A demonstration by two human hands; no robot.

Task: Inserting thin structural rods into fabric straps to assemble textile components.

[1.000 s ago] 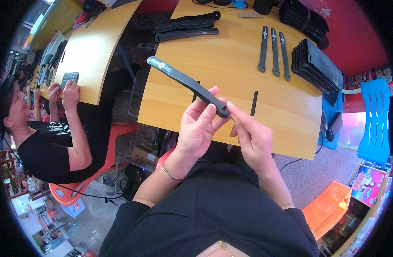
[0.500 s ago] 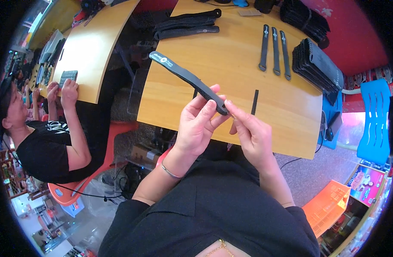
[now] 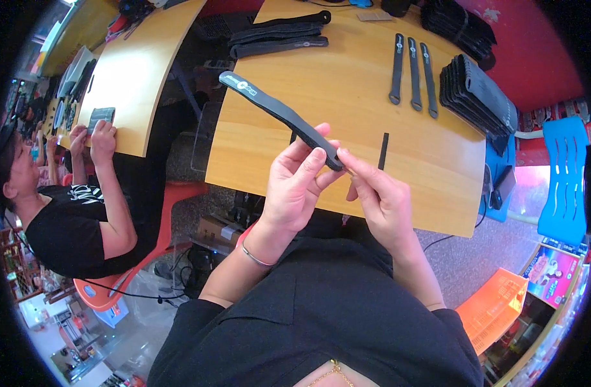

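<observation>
My left hand [image 3: 294, 180] grips a dark grey fabric strap [image 3: 276, 106], which looks like a hook-and-loop strap, between thumb and fingers near its rounded near end. From there it slants up and away to the left over the wooden table, with pale printing by its far tip. It looks thick, perhaps several layers together. The fingers of my right hand [image 3: 379, 200] are pinched together at the strap's near end, beside my left thumb. Just beyond my right hand, a short narrow black strip [image 3: 384, 151] lies on the table.
Three similar straps [image 3: 414, 74] lie side by side at the far right of the table [image 3: 256, 155]. Next to them stands a folded dark stack [image 3: 476, 93]; more dark straps [image 3: 279, 39] lie far left. A co-worker [image 3: 69, 219] sits at another table on the left.
The strap's far tip has shifted slightly up and to the left in the picture. Both hands keep their hold, almost still.
</observation>
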